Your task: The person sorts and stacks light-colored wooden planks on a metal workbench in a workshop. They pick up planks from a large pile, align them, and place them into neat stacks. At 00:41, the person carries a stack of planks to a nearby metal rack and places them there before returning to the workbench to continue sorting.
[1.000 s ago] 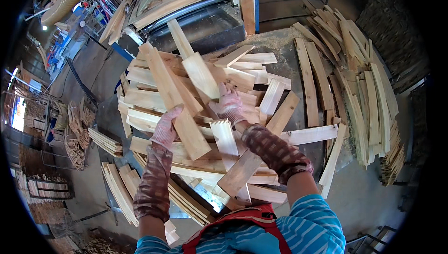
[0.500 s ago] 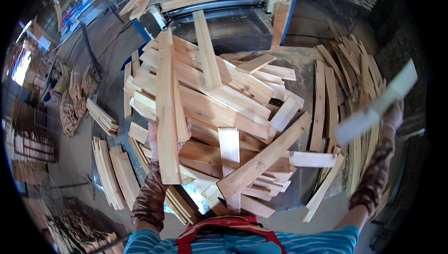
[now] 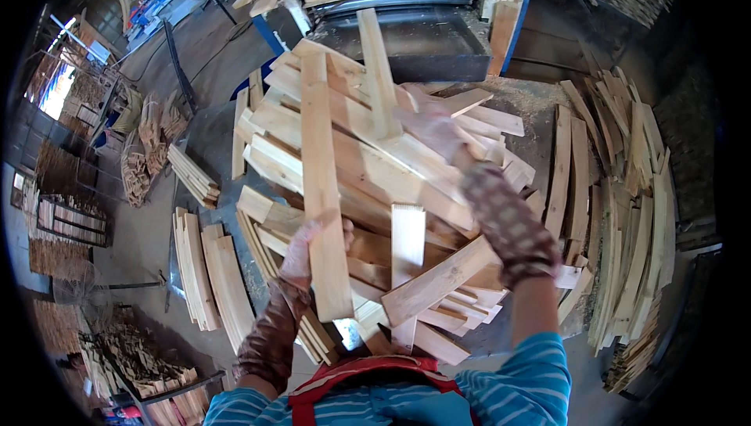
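Note:
My left hand (image 3: 300, 252), in a pale glove, is closed round the lower part of a long wooden board (image 3: 317, 152). The board lies lengthwise away from me, over the pile of loose boards (image 3: 360, 172). Reaching across the far part of the pile, my right hand (image 3: 434, 125) is blurred by motion, and its fingers are hard to make out. Just left of it, a narrow board (image 3: 377, 74) points toward the machine. A pale board with a toothed end (image 3: 407, 238) and a slanting board (image 3: 438, 279) lie nearest me. Patterned brown sleeves cover both forearms.
Beyond the pile stands a woodworking machine with a roller and dark bed (image 3: 399, 39). Stacked boards (image 3: 626, 254) line the right side. Short stacks (image 3: 211, 281) sit at the left edge of the table, and wood bundles (image 3: 141, 152) stand on the floor farther left.
My right hand has come from the far right, where it held a pale board, in over the pile; that board is gone from it. My left hand keeps its long board.

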Demonstrator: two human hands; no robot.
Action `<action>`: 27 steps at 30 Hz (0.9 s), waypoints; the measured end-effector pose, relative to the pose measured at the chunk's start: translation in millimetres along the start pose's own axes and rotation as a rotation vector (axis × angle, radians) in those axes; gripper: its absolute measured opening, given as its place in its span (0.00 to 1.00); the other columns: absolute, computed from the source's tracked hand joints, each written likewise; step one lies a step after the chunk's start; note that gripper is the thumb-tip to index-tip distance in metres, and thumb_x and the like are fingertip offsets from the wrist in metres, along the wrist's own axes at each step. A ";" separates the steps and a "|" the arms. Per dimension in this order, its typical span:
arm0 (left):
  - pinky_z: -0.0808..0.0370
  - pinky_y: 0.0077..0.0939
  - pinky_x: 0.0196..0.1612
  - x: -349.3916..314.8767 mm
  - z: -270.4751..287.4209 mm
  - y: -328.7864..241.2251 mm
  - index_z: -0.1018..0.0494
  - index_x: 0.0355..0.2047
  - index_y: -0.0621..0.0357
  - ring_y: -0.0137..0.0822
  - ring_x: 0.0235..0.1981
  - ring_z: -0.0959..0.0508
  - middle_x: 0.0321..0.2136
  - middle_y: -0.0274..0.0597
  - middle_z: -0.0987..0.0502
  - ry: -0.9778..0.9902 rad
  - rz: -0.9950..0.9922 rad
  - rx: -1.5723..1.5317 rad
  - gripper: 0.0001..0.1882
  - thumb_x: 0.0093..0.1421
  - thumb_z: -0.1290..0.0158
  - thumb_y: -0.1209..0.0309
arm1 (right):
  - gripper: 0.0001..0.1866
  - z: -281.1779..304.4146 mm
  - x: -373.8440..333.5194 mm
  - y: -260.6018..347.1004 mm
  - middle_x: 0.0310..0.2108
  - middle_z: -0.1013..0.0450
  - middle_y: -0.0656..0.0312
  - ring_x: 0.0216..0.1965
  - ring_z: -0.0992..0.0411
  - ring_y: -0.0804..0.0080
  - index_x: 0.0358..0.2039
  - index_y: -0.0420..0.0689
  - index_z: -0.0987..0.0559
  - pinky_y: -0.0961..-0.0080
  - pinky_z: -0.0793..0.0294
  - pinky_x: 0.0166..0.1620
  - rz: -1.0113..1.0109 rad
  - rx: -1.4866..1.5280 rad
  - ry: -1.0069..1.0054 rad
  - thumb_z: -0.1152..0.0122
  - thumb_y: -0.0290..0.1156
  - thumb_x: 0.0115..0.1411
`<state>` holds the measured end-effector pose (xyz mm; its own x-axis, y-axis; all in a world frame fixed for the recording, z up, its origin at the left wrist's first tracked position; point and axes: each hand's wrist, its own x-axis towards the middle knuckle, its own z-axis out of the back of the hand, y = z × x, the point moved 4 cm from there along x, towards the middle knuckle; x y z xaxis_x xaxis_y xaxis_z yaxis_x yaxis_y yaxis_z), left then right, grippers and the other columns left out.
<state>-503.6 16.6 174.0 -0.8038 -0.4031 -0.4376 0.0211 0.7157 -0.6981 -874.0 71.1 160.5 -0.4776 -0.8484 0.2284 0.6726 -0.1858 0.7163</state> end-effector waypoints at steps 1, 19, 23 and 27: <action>0.19 0.33 0.46 -17.5 -0.4 7.1 0.30 0.56 0.64 0.42 0.43 0.19 0.45 0.50 0.21 0.003 -0.006 0.064 0.33 0.61 0.43 0.51 | 0.22 -30.8 17.8 18.5 0.50 0.25 0.52 0.50 0.26 0.61 0.55 0.38 0.25 0.71 0.28 0.54 0.030 -0.327 -0.026 0.44 0.40 0.66; 0.21 0.34 0.51 -187.7 146.1 57.3 0.25 0.53 0.65 0.38 0.43 0.18 0.43 0.44 0.18 -0.121 -0.183 0.150 0.21 0.58 0.40 0.74 | 0.45 -65.1 -314.4 254.4 0.61 0.32 0.42 0.60 0.31 0.53 0.65 0.32 0.35 0.62 0.33 0.62 -0.179 0.247 -0.297 0.31 0.31 0.44; 0.22 0.31 0.39 -232.6 235.2 63.6 0.28 0.52 0.61 0.32 0.38 0.20 0.36 0.40 0.19 -0.652 -0.110 0.161 0.26 0.56 0.36 0.64 | 0.41 -75.5 -358.9 267.8 0.56 0.30 0.47 0.52 0.28 0.58 0.63 0.34 0.33 0.67 0.29 0.56 -0.378 0.179 -0.248 0.36 0.25 0.44; 0.24 0.37 0.45 -250.4 330.5 167.9 0.28 0.50 0.57 0.46 0.43 0.20 0.37 0.48 0.20 -0.950 -0.022 0.626 0.32 0.56 0.38 0.45 | 0.40 -101.1 -366.0 276.3 0.51 0.28 0.53 0.40 0.28 0.72 0.63 0.33 0.33 0.76 0.28 0.40 -0.250 0.063 -0.225 0.37 0.24 0.46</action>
<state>-102.3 49.2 -20.9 -0.0379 -0.8721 -0.4878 0.5203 0.3996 -0.7548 -456.2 280.1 208.2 -0.7409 -0.6483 0.1755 0.4860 -0.3371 0.8064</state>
